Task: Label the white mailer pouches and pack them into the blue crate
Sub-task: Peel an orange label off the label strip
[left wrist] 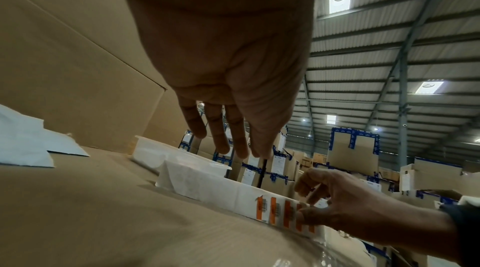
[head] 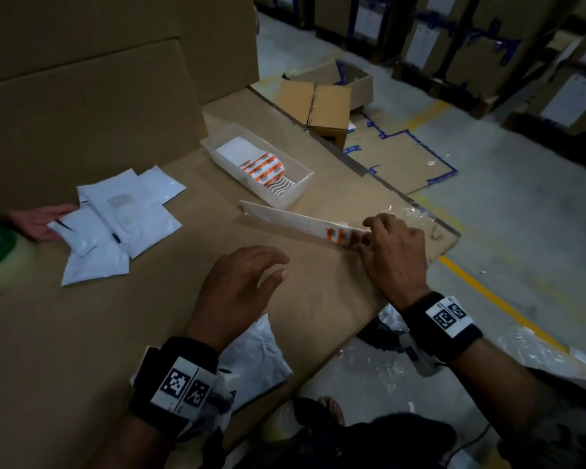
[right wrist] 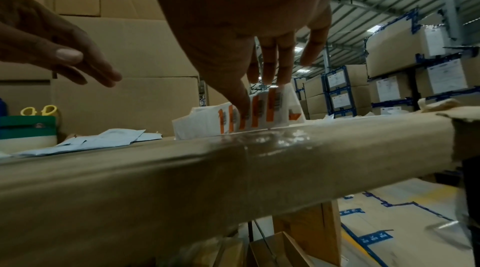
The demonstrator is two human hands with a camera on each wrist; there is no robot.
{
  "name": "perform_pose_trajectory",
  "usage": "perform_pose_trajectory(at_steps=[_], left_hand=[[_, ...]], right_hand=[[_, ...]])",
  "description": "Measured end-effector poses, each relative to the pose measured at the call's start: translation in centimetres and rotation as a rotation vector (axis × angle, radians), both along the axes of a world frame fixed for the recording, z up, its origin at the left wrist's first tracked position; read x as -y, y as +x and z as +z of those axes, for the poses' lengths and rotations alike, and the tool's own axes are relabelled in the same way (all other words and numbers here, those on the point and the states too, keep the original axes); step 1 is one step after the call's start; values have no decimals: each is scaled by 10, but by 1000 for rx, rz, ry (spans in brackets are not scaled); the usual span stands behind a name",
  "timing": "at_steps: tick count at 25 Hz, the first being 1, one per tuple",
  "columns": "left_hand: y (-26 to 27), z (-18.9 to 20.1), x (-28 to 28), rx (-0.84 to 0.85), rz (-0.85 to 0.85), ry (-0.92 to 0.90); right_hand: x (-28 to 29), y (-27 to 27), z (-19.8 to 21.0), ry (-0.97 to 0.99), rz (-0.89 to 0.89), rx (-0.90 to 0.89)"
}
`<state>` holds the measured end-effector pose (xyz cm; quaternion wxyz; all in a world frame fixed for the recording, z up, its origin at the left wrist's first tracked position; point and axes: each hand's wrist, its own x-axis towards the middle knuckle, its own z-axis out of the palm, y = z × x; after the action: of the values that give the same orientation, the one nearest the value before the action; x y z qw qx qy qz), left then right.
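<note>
Left hand [head: 241, 282]: nearest the camera, fingers spread and loose, holding nothing, hovering over the cardboard counter [head: 149, 333].
Another person's hand [head: 39, 220]: far left, touching the pouch pile.
White pouches [head: 122, 218]: loose overlapping pile, up and to the left of the left hand, well apart from it; the left hand is the nearer one.
Clear tray [head: 295, 189]: holds more orange labels, beyond the strip.
Label strip [head: 285, 218]: long white backing paper, long axis running from near the tray toward the right hand, orange labels at that end.
Right hand [head: 394, 252]: fingertips pinching the strip's labelled end, apparently peeling one.
Blue crate: not in view.
Obstructions: none apparent between left hand and pile.
</note>
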<state>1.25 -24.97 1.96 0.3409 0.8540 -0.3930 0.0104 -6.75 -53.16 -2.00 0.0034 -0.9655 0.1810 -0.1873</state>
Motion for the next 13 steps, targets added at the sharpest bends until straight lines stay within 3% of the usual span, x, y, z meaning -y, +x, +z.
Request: perform_pose_trajectory(at_steps=[7, 13], left_hand=[[-2, 0, 7, 9, -37, 17], [-3, 19, -5, 141, 1, -15]], right_hand=[[-2, -1, 5, 70, 47, -42], [-26, -28, 60, 489, 136, 243]])
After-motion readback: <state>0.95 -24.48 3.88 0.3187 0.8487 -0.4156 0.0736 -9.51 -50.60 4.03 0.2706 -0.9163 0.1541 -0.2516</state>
